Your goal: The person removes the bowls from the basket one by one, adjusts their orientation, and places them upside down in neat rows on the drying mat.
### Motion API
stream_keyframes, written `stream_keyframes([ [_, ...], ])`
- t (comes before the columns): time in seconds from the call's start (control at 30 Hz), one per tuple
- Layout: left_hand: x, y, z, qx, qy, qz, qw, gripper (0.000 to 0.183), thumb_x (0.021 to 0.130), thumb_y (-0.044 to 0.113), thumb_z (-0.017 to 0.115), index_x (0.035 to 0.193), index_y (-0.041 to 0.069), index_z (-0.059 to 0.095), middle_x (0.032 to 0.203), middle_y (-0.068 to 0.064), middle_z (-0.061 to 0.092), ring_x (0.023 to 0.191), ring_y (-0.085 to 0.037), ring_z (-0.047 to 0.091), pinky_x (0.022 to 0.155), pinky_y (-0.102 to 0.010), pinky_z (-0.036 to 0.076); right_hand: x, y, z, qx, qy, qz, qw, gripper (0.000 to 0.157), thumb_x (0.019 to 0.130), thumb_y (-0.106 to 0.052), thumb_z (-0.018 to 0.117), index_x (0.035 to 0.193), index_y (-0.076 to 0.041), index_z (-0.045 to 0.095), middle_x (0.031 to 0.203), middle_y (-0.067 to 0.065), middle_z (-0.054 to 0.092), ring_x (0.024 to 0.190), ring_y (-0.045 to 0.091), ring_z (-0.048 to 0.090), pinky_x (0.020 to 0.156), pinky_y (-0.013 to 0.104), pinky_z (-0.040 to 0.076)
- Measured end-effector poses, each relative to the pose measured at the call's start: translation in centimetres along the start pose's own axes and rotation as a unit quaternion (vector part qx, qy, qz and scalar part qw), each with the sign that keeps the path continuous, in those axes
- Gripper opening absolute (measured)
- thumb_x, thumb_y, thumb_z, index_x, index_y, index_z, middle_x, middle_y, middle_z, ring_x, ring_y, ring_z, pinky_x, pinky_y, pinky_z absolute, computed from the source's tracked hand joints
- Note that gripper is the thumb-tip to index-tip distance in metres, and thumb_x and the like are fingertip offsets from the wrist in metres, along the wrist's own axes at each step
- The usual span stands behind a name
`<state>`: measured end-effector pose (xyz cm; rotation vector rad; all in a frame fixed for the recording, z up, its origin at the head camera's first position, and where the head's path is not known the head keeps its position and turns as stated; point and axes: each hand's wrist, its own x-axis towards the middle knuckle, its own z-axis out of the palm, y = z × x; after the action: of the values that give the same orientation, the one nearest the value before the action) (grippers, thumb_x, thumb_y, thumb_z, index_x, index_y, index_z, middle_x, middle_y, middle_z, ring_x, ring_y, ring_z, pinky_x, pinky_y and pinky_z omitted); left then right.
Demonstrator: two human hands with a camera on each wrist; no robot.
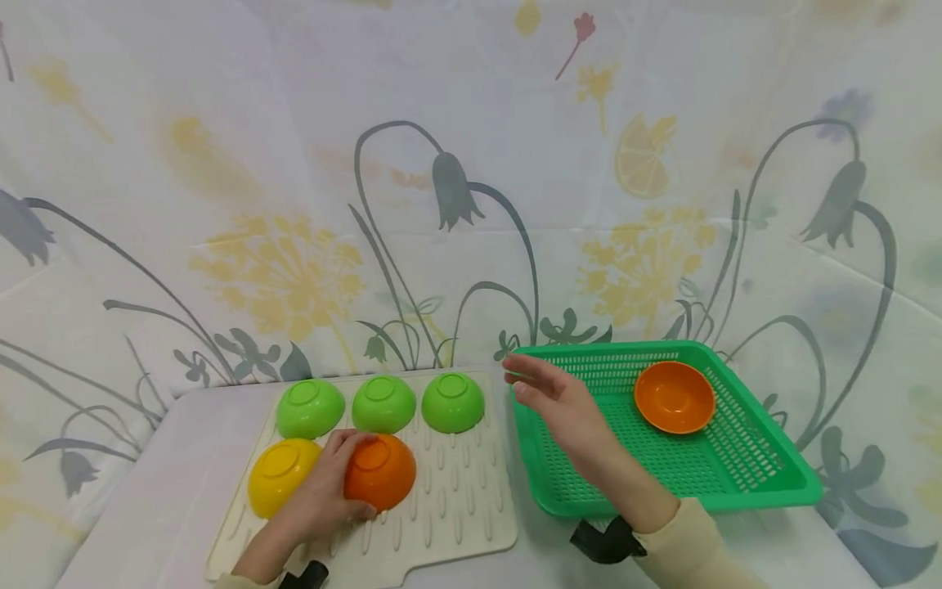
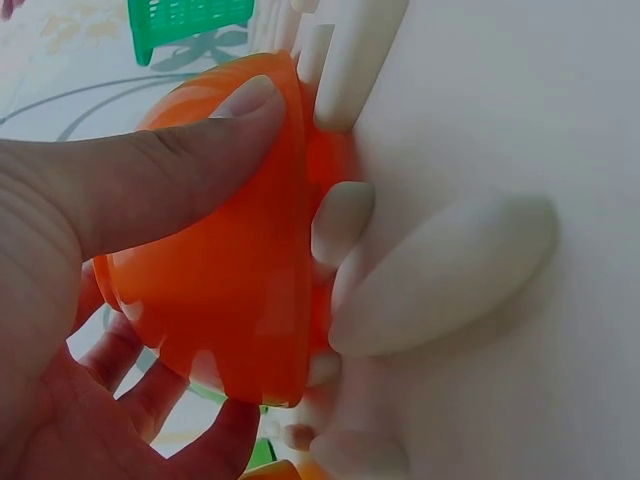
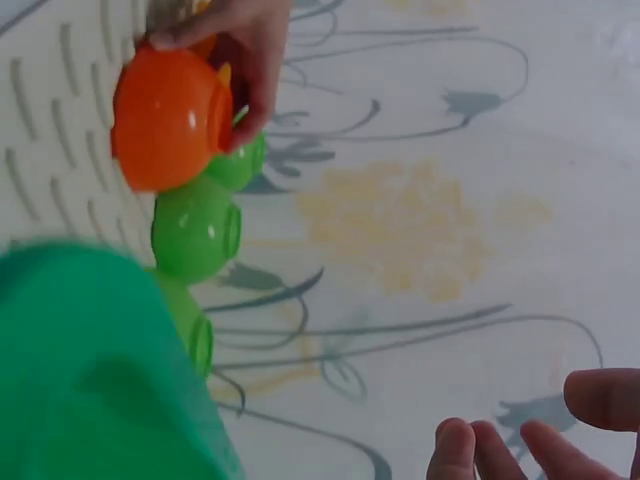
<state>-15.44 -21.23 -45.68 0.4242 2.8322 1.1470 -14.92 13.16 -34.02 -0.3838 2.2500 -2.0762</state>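
My left hand [image 1: 324,499] holds an upside-down orange bowl [image 1: 386,474] on a cream drying mat [image 1: 471,523] with raised ridges. In the left wrist view the thumb [image 2: 180,175] lies along the bowl's side, and the fingers spread round its far side. The bowl's rim is down against the ridges. My right hand [image 1: 570,413] hovers over the left side of a green basket [image 1: 662,501], fingers loosely extended and holding nothing. A second orange bowl [image 1: 673,401] sits upright inside that basket, toward its right side.
A yellow bowl [image 1: 272,478] stands upside down just left of the gripped one. Behind them, along the mat's far edge, is a row of three overturned green bowls, the middle one [image 1: 383,406] among them. A flower-patterned cloth [image 1: 471,270] rises at the back.
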Motion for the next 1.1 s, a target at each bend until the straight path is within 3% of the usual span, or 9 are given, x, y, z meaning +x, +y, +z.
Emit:
stream_keyframes([
  [0.23,-0.1,0.2,0.0,-0.004,-0.003,-0.007,1.0,0.091,0.058,0.01,0.097,0.137,0.019,0.051,0.135,-0.003,0.04,0.125,-0.032,0.047,0.105,-0.059,0.04,0.1,-1.0,-6.4,-0.066,0.04,-0.003,0.997,0.048,0.104,-0.022,0.055,0.148,-0.006,0.045,0.146,0.009,0.05,0.135,0.025,0.045,0.103,0.022,0.042],
  [0.37,0.0,0.4,0.0,-0.006,-0.004,-0.011,0.9999,0.091,0.059,0.008,0.096,0.137,0.019,0.051,0.135,-0.002,0.04,0.125,-0.032,0.047,0.106,-0.059,0.04,0.3,-1.0,-10.2,-0.117,0.07,-0.004,0.991,0.049,0.105,-0.025,0.053,0.149,-0.006,0.043,0.147,0.011,0.048,0.136,0.027,0.044,0.099,0.018,0.044],
  [0.57,-0.1,0.3,0.0,-0.008,0.0,-0.01,0.9999,0.09,0.059,0.007,0.096,0.136,0.018,0.051,0.136,-0.003,0.039,0.125,-0.032,0.047,0.106,-0.059,0.039,1.0,0.6,-15.9,-0.241,0.147,0.05,0.958,0.052,0.106,-0.036,0.046,0.147,-0.005,0.048,0.146,0.022,0.047,0.13,0.039,0.045,0.095,0.042,0.048],
  [0.7,-0.1,0.2,0.1,-0.006,0.002,-0.005,1.0,0.09,0.058,0.008,0.096,0.136,0.019,0.052,0.135,-0.003,0.04,0.125,-0.032,0.047,0.105,-0.06,0.04,1.1,1.9,-19.3,-0.258,0.177,0.088,0.946,0.055,0.106,-0.036,0.045,0.148,0.0,0.044,0.148,0.028,0.042,0.132,0.047,0.039,0.099,0.056,0.044],
  [0.87,0.0,0.1,0.1,-0.011,0.002,-0.007,0.9999,0.091,0.058,0.007,0.096,0.136,0.02,0.052,0.135,-0.002,0.04,0.125,-0.032,0.047,0.106,-0.059,0.04,0.9,3.7,-22.1,-0.262,0.174,0.121,0.942,0.056,0.105,-0.028,0.049,0.15,0.003,0.038,0.151,0.032,0.034,0.136,0.053,0.03,0.104,0.064,0.036],
  [1.1,0.0,0.0,0.1,-0.009,0.002,-0.007,0.9999,0.091,0.058,0.007,0.096,0.137,0.02,0.051,0.134,-0.001,0.04,0.125,-0.031,0.047,0.106,-0.058,0.04,0.9,5.3,-23.6,-0.254,0.137,0.155,0.945,0.059,0.103,-0.02,0.052,0.151,0.008,0.031,0.152,0.035,0.029,0.136,0.057,0.027,0.106,0.068,0.031],
])
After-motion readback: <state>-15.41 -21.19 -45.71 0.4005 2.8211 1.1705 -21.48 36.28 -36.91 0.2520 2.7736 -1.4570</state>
